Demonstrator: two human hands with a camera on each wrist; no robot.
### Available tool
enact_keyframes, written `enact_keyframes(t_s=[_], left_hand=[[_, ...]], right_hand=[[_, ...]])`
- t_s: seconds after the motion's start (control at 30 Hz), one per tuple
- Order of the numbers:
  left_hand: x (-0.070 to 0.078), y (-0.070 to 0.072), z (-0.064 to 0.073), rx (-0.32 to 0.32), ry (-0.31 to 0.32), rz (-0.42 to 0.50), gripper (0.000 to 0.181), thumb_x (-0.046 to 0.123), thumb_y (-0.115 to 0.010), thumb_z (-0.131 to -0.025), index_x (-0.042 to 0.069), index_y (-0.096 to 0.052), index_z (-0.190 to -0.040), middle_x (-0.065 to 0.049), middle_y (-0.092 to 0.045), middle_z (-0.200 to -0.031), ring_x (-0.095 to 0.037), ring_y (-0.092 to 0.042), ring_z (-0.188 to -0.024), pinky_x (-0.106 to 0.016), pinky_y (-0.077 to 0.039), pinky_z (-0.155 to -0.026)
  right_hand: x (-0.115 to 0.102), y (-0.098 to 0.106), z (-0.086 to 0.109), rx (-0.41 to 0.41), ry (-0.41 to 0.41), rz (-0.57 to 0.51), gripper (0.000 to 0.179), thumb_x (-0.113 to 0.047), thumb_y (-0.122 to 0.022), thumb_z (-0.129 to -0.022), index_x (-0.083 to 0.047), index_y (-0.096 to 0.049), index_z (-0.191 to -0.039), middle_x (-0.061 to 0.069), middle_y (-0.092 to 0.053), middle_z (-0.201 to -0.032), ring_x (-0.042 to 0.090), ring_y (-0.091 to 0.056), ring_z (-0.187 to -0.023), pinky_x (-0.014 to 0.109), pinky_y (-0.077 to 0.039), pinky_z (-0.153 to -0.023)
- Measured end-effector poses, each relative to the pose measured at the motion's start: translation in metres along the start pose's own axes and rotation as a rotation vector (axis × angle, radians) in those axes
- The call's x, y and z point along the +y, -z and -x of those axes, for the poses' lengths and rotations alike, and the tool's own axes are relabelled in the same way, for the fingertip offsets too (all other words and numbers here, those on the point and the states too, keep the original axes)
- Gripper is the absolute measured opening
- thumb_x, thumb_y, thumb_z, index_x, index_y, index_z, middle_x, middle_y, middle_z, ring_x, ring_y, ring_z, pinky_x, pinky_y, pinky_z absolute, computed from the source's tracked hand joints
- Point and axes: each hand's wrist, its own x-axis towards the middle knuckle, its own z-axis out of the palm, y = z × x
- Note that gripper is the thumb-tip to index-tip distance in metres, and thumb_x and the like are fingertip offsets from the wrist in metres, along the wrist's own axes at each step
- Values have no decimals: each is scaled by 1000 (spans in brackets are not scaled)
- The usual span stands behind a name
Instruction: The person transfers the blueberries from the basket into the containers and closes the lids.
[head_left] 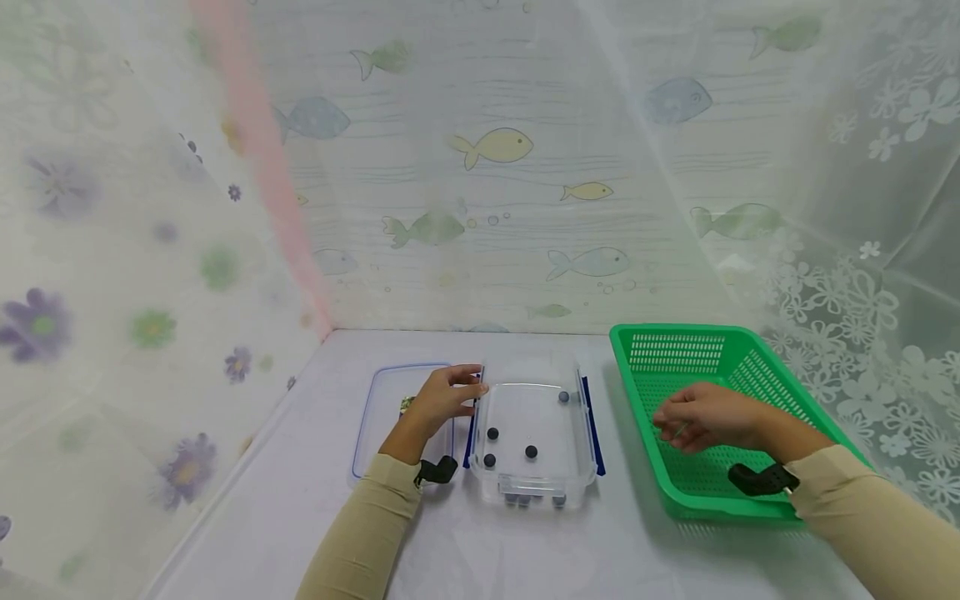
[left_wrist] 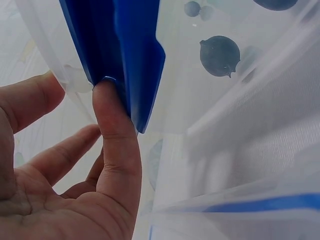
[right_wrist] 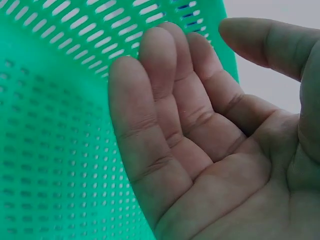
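Note:
A clear plastic box [head_left: 528, 417] with blue side latches stands in the middle of the table in the head view. Several dark round berries, which look like blueberries [head_left: 531, 452], lie scattered inside it. My left hand [head_left: 442, 400] holds the box by its left wall. In the left wrist view one finger presses against the blue latch [left_wrist: 142, 65] while another touches the clear plastic beside it. Over the left side of a green basket [head_left: 660, 467] hovers my right hand [head_left: 708, 418], fingers loosely bent and palm bare in the right wrist view.
Left of the box lies a clear lid [head_left: 367, 433] with a blue rim, partly covered by my left hand. The slotted wall of the green basket rises close to the right hand. Fish-printed sheeting [head_left: 495, 208] hangs behind the table.

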Motion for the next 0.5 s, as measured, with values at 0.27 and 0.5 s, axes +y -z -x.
enact_keyframes(t_s=[0.27,0.5], left_hand=[[2,1,1,4,-6,-1,61,24,-77,-96,8,-54,-150,-17,-57,-138,-29,-66,-114,-40,-63,-92],[1,0,0,5,3,-6,59,24,-77,-96,10,-56,-149,-16,-58,-137,-27,-67,-113,-39,-64,-91]], right_hand=[[10,0,10,-61,-89,136,27,-22,-62,-102,3,-73,-100,10,-69,-91,15,-55,-66,33,-58,-67],[19,-2,14,-73,-177,222,32,-27,-64,-101,3,-73,-93,14,-71,-87,20,-66,-68,37,-62,-65]])
